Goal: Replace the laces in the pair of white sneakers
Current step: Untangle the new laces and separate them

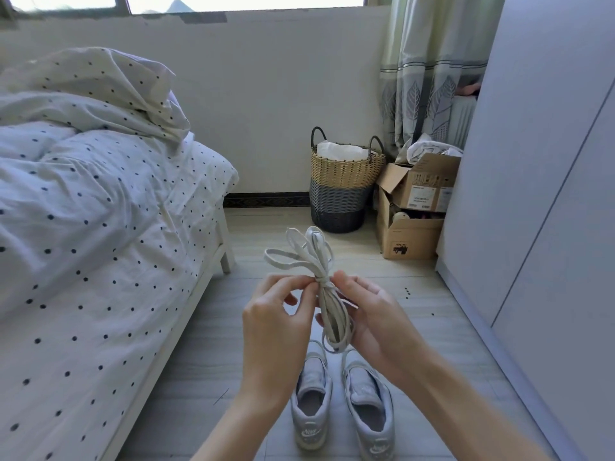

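A bundle of white laces (pixel 309 257), tied round its middle with a knot, is held up in front of me above the floor. My left hand (pixel 278 311) pinches the knot with thumb and fingertips. My right hand (pixel 369 314) holds the lower half of the bundle, its thumb near the knot and its fingers curled behind the loops. Below my hands two white sneakers stand side by side on the floor, heels toward me: the left sneaker (pixel 311 404) and the right sneaker (pixel 369 407). No laces show in their eyelets.
A bed (pixel 100 227) with dotted bedding fills the left side. A woven basket (pixel 342 184) and open cardboard boxes (pixel 416 207) stand by the far wall. A wardrobe (pixel 549 194) lines the right. Pale floorboards (pixel 432 311) run between them.
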`<state>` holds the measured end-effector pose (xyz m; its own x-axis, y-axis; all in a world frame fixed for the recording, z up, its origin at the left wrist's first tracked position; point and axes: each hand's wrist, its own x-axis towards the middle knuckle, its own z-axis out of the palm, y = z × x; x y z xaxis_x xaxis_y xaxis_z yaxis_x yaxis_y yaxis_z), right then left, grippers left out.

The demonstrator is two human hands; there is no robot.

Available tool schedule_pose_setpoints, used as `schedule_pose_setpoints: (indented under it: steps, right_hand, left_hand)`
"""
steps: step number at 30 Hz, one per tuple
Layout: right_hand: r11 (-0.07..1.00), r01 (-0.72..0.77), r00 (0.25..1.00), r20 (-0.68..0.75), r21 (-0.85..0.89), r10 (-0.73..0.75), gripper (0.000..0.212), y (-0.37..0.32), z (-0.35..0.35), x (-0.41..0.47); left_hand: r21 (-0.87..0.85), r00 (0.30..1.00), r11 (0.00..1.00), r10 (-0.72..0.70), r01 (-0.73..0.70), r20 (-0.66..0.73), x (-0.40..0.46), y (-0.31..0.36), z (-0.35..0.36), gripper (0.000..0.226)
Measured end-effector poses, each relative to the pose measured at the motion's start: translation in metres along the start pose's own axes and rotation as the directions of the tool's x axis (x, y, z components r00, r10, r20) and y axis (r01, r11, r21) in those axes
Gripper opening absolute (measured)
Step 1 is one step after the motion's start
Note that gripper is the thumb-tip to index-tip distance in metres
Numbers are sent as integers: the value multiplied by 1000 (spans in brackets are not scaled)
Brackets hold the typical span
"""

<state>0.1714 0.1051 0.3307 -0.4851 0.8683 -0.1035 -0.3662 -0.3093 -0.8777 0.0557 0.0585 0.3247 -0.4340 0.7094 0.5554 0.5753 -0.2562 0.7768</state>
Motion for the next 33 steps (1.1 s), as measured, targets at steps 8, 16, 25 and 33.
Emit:
schedule_pose_setpoints:
  steps: [8,16,25,33]
  right_hand:
    - [972,118,982,-119,-204,-144,11,5,3,-2]
    - [860,234,962,-18,-453,-271,5,-4,5,-8]
    - [934,118,987,-68,-336,-149,5,-3,3,-5]
    - [959,43,991,-113,-279,-78,18,-3,-4,-6]
  left_hand:
    - [198,998,978,63,-59,-13,-3,4,-1,8]
    - [255,999,967,-9,18,-37,-2,4,0,6]
    - [102,995,990,-98,97,-1,1,-1,2,11]
    - [260,986,952,138,-159,96,3,-1,-4,5]
